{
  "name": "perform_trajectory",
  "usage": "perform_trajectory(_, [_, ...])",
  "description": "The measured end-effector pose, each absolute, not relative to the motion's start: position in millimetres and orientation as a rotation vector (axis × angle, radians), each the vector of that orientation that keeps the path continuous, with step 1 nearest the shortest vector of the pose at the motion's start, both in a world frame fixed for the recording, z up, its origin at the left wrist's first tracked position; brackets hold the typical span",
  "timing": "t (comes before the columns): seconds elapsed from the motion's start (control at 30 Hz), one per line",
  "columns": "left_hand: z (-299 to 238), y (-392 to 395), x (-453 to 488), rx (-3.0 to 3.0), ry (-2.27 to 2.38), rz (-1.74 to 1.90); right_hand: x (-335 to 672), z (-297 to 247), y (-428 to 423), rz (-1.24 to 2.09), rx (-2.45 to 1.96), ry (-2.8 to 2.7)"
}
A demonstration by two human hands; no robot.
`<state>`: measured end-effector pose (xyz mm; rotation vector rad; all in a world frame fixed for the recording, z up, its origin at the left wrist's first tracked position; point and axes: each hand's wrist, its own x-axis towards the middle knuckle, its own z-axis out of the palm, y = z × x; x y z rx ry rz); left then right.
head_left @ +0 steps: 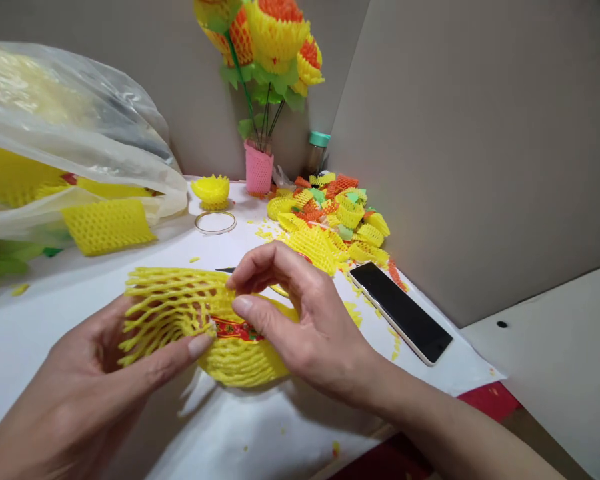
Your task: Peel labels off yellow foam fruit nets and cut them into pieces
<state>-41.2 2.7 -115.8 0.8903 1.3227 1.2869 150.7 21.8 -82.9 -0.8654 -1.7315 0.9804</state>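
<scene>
Between my hands, above the white-covered table, is a yellow foam fruit net (247,363) with a red patterned label (237,329) on it. My left hand (115,363) grips its left part, the thumb pressing near the label and the fingers behind the mesh. From the right, my right hand (300,317) holds the net's upper edge, with thumb and forefinger close together. The net's left end fans out in open strands. Behind my right hand lie scissors, mostly hidden; a dark blade tip (225,270) shows.
A pile of yellow, orange and green foam scraps (340,213) lies behind, near a black-screened phone (403,312). Foam flowers (275,40) stand in a pink net-wrapped vase (259,168). A plastic bag (130,127), a yellow foam cup (213,192) and a ring (215,223) are at left.
</scene>
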Motion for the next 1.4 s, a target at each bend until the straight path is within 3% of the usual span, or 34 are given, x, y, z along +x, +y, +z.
perform_trajectory(0.1, [-106, 6, -37, 0.910, 1.280, 1.274, 153, -83, 23, 0.671, -0.948, -1.913])
perform_trajectory(0.2, [-95, 15, -29, 0.910, 1.283, 1.300, 154, -85, 23, 0.570, -1.005, -2.021])
perform_trajectory(0.73, [-72, -21, -37, 0.920, 1.042, 1.098, 156, -66, 9, 0.632, -0.723, -1.957])
perform_trajectory(1.07, [-109, -94, -34, 0.633, 0.928, 1.265, 150, -58, -57, 0.322, -0.565, -2.070])
perform_trajectory(1.23, [-116, -110, -33, 0.397, 0.916, 1.360, 165, -64, -75, 0.081, -0.796, -1.813])
perform_trajectory(1.4, [-122, -119, -36, 0.322, 1.014, 1.366, 175, -92, -73, 0.391, -0.937, -1.520])
